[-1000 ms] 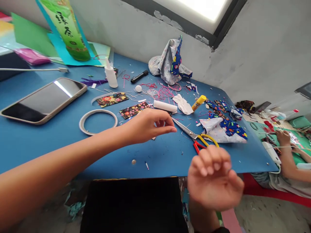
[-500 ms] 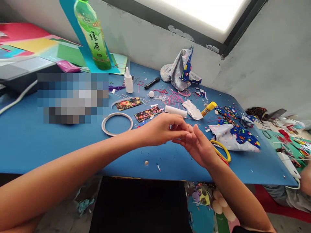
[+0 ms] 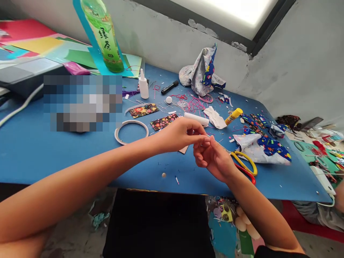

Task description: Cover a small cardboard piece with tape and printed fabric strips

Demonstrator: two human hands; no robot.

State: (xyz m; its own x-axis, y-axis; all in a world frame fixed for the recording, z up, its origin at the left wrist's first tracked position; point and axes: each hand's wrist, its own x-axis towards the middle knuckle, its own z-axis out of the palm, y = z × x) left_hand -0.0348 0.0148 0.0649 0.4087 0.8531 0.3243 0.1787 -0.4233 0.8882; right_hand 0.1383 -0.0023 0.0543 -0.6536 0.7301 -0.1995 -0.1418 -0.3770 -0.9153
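Note:
My left hand (image 3: 185,134) is closed, its thumb and fingertips pinched together above the blue table. Pressed against those fingertips are the thumb and index finger of my right hand (image 3: 216,157), with the other fingers curled. Anything between the fingertips is too small or hidden to make out. Scissors (image 3: 246,164) with yellow and red handles lie just beyond my right wrist, their blades partly covered by that hand. Behind my left hand are a dark floral fabric strip (image 3: 162,122), a second floral strip (image 3: 143,110) and a white roll (image 3: 197,119). A tape ring (image 3: 116,133) rests left of them.
A white squeeze bottle (image 3: 144,87), a black marker (image 3: 170,87) and a yellow glue stick (image 3: 233,115) are on the table (image 3: 80,161). Crumpled patterned fabric (image 3: 202,73) stands by the wall, and another fabric piece (image 3: 264,148) lies right. A green tea bottle (image 3: 110,46) is back left.
My right hand's fingers have curled in and its thumb now meets the index finger at my left fingertips. More of the scissors shows. The view has shifted slightly.

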